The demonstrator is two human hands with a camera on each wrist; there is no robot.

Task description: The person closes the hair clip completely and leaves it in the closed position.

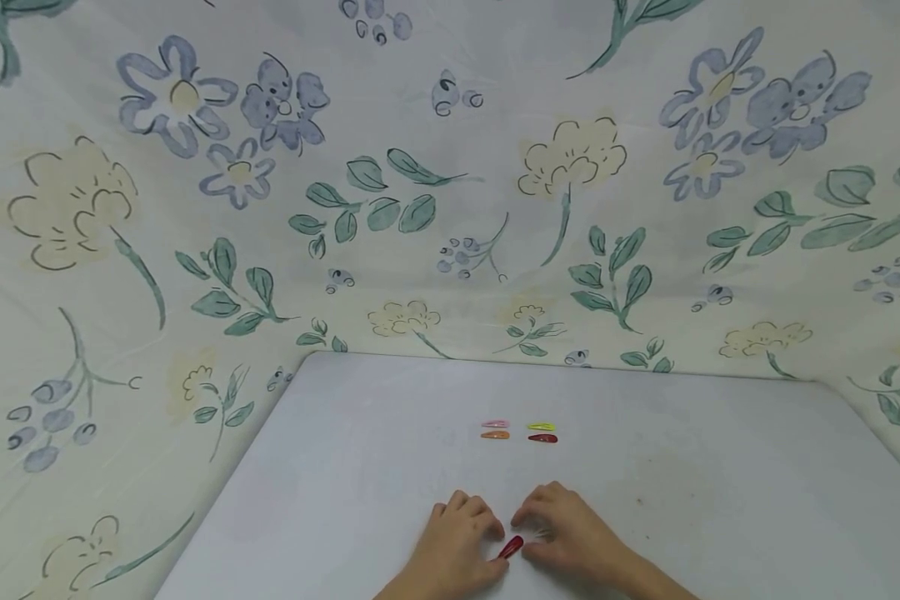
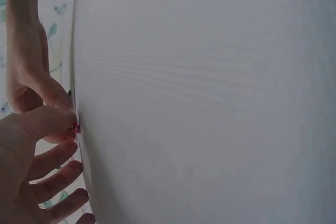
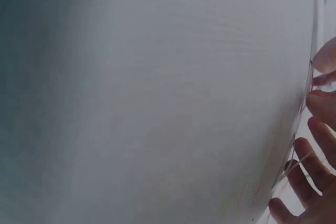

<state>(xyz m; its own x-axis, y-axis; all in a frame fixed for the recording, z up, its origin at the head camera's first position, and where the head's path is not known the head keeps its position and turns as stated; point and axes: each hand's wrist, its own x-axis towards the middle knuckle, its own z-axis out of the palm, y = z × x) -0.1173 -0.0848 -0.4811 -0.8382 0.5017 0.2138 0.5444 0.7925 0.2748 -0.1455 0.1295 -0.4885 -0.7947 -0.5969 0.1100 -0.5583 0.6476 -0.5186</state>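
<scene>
A dark red hair clip lies slanted between the two hands, low in the head view. My left hand pinches its near end, with the thumb tip right at it. In the left wrist view the left thumb covers most of the clip, and the other left fingers fan out below. From the other side comes my right hand, its thumb tip close to the clip's far end. Its fingers spread apart in the right wrist view, fingertips down by the tabletop. Thin whitish strands show beneath that hand.
Beyond the hands, clips lie in two columns on the white table: a pink clip above an orange clip, and a yellow clip above another red clip. Flower-printed cloth hangs behind the table's far edge.
</scene>
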